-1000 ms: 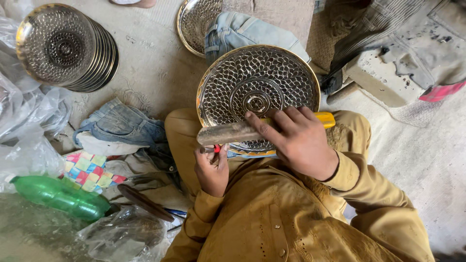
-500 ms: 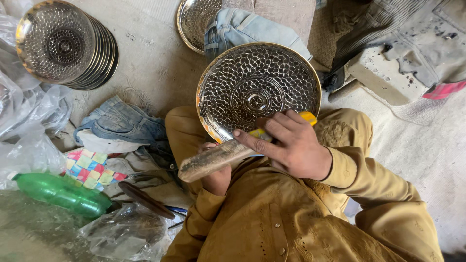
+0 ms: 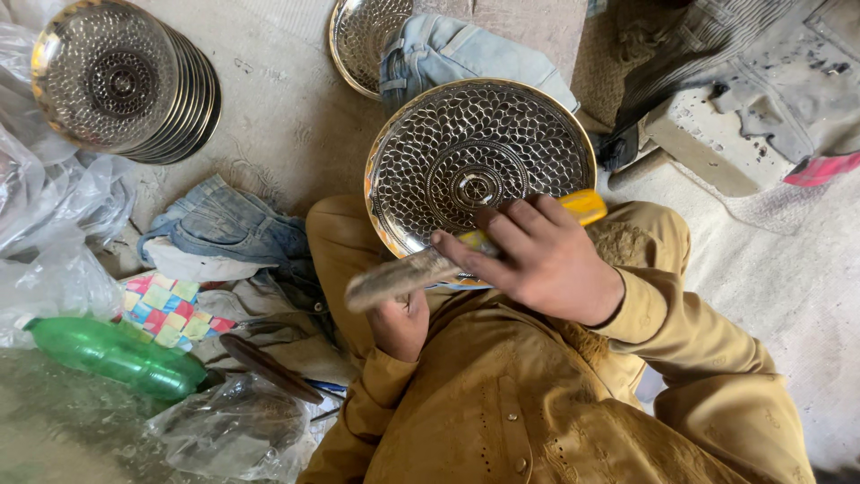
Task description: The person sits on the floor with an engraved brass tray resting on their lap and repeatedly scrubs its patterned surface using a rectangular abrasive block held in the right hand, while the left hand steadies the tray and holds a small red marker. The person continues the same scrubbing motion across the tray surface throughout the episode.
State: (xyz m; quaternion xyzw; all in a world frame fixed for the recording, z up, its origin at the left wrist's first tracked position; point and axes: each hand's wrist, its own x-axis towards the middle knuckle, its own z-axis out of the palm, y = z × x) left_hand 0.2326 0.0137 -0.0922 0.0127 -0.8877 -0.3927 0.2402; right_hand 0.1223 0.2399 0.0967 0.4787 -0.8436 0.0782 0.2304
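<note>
A round embossed metal plate (image 3: 466, 152) with a gold rim rests tilted on my lap. My right hand (image 3: 546, 260) is shut on a long tool (image 3: 394, 276). The tool has a yellow handle and a dull grey blade, and it slants across the plate's lower rim, its grey end pointing down to the left. My left hand (image 3: 400, 324) sits just below that blade at the plate's bottom edge. Its fingers are curled into a fist, and what is inside it is hidden.
A stack of similar plates (image 3: 121, 81) leans at the far left, and another plate (image 3: 354, 40) lies at the top, partly under denim cloth (image 3: 448, 54). On my left are a green plastic bottle (image 3: 112, 354), clear plastic bags (image 3: 54, 269), folded cloths (image 3: 224, 229) and a dark stick (image 3: 269, 367). A grey block (image 3: 708, 143) sits at the right.
The tool swung from lying level across the plate's rim to a slant, its grey end dropping to the left. My left hand slid lower, and the small red item between its fingers is hidden.
</note>
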